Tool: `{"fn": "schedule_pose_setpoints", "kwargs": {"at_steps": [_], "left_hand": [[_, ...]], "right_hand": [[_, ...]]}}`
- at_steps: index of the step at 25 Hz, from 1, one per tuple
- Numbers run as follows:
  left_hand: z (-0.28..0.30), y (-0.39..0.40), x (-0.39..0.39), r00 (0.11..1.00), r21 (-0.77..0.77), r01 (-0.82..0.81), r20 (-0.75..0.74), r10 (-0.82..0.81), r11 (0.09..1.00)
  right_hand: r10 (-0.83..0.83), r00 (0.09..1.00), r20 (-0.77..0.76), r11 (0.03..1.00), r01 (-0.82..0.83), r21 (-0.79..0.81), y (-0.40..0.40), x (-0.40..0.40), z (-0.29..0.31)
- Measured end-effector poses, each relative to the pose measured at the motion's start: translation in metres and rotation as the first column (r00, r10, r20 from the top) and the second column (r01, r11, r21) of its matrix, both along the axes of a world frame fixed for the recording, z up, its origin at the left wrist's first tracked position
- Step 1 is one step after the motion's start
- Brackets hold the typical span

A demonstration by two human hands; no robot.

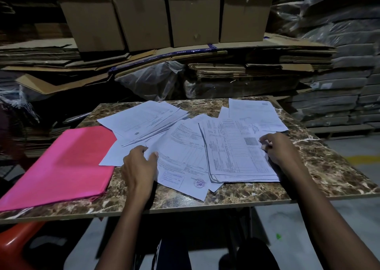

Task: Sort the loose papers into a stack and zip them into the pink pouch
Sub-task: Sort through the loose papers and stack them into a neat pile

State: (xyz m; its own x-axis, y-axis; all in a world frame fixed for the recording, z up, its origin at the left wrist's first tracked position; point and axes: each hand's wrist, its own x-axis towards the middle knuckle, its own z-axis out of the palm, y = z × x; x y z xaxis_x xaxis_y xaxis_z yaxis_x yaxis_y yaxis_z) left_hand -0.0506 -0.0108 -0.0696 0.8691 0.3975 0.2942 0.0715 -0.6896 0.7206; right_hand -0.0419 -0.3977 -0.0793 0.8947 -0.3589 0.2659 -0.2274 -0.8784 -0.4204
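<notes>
Loose printed papers (181,138) lie spread over the middle of the marble-patterned table (320,167). A partly squared stack (234,154) sits to the right of centre, with more sheets (144,119) fanned out behind. The pink pouch (65,167) lies flat at the left, its right edge under a few sheets. My left hand (139,167) pinches the left edge of a sheet between thumb and fingers. My right hand (277,148) grips the right edge of the stack with curled fingers.
Cardboard boxes (168,14) and flattened cartons (144,60) pile up behind the table. Wrapped dark bundles (339,53) are stacked at the right. An orange chair (18,247) shows at the lower left. The table's front edge is close to my body.
</notes>
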Motion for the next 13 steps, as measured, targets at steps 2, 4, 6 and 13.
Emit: {"fn": "schedule_pose_setpoints", "kwargs": {"at_steps": [2, 4, 6, 13], "left_hand": [[0.003, -0.003, -0.007, 0.997, -0.022, -0.031, 0.072, 0.032, 0.999], [0.005, -0.004, -0.015, 0.987, -0.068, -0.034, 0.153, 0.045, 0.997], [0.005, -0.004, -0.022, 0.977, -0.103, -0.032, 0.206, 0.053, 0.994], [0.010, 0.018, -0.037, 0.932, -0.214, -0.093, 0.325, 0.160, 0.972]], "right_hand": [[0.023, 1.000, -0.005, 0.999, -0.023, -0.025, 0.001, -0.001, 0.001], [0.034, 0.999, -0.012, 0.998, -0.034, -0.048, 0.002, -0.003, 0.000], [0.002, 1.000, -0.010, 0.997, -0.002, -0.081, 0.007, -0.006, 0.002], [0.178, 0.979, 0.098, 0.982, -0.183, 0.040, 0.070, -0.012, 0.025]]}}
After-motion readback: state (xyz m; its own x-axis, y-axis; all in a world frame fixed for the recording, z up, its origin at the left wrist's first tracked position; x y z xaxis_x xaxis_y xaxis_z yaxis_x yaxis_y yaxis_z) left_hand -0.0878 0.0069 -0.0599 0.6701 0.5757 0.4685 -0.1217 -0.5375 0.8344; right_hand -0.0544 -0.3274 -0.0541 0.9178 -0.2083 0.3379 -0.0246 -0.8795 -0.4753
